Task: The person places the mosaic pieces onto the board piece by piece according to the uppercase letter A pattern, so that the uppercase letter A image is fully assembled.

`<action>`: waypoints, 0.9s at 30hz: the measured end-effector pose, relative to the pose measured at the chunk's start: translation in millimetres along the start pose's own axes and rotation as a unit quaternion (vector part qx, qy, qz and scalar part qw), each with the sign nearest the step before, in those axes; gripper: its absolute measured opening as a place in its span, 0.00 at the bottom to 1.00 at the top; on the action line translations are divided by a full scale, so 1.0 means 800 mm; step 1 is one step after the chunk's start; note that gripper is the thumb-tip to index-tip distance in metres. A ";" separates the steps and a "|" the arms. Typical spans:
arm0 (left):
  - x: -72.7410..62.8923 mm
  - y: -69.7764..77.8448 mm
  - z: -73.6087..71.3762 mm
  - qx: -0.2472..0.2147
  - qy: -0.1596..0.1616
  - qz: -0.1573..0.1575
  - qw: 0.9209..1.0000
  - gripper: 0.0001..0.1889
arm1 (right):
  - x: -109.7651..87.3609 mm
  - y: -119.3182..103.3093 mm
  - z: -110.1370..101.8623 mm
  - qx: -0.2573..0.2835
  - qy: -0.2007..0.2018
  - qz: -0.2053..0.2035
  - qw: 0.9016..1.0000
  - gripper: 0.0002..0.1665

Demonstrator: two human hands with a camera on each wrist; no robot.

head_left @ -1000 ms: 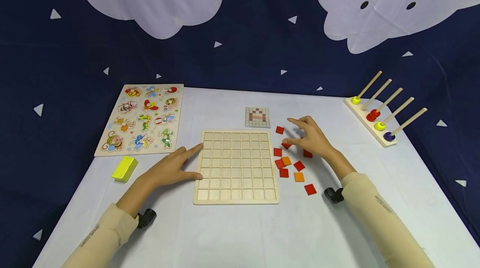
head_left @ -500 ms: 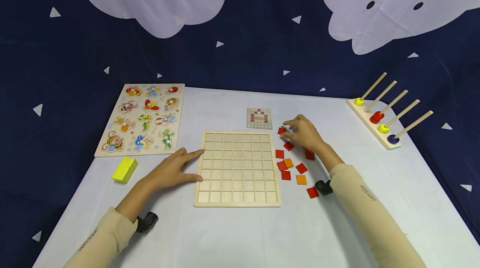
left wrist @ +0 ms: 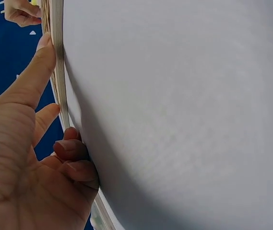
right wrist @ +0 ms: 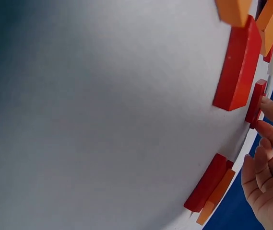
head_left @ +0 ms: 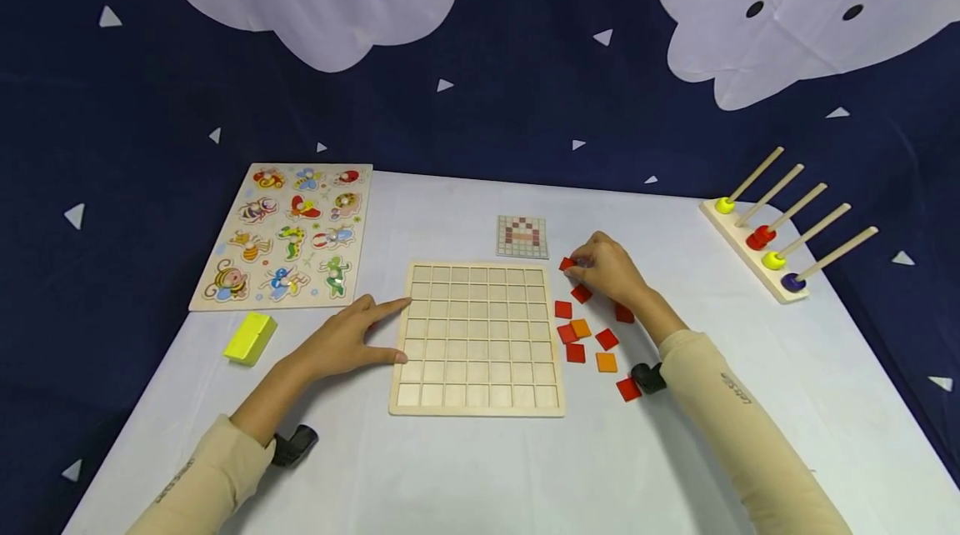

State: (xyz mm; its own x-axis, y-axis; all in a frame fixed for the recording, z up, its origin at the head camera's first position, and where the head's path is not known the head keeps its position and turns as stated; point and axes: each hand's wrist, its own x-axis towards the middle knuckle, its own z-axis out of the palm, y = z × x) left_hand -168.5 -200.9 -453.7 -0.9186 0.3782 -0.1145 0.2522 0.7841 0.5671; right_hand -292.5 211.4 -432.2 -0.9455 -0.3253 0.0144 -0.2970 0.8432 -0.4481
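Note:
A wooden grid board (head_left: 480, 339) with bare square cells lies in the middle of the table. My left hand (head_left: 337, 343) rests at its left edge, straight index finger and thumb touching the rim; the left wrist view shows the other fingers (left wrist: 76, 158) bent beneath the palm. Right of the board lie several red tiles and two orange tiles (head_left: 606, 362). My right hand (head_left: 613, 272) pinches a red tile (head_left: 567, 264) by thumb and index finger at the top of this group. In the right wrist view, the fingertips partly cover the tile.
A patterned picture card (head_left: 522, 237) lies behind the board. At the left are an insect peg puzzle (head_left: 281, 239) and a yellow block (head_left: 251, 339). A wooden peg stand with coloured beads (head_left: 757, 252) stands at the right. A dark cloth (head_left: 510, 127) hangs behind the table.
My right hand has moved left and away from me to the top red tile, and its spread thumb and index finger have closed together there. My left hand stays at the board's edge.

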 end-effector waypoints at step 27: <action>-0.001 -0.002 0.001 -0.013 0.006 0.001 1.000 0.47 | 0.014 -0.072 0.010 0.063 -0.040 -0.146 0.986 0.16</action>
State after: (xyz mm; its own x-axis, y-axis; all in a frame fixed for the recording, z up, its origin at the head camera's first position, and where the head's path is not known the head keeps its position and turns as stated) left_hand -167.8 -202.0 -454.7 -0.9218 0.3732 -0.1044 0.2455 0.7709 0.5877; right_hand -284.9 156.0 -413.1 -0.8067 -0.5841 0.0905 -0.5317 0.6502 -0.5428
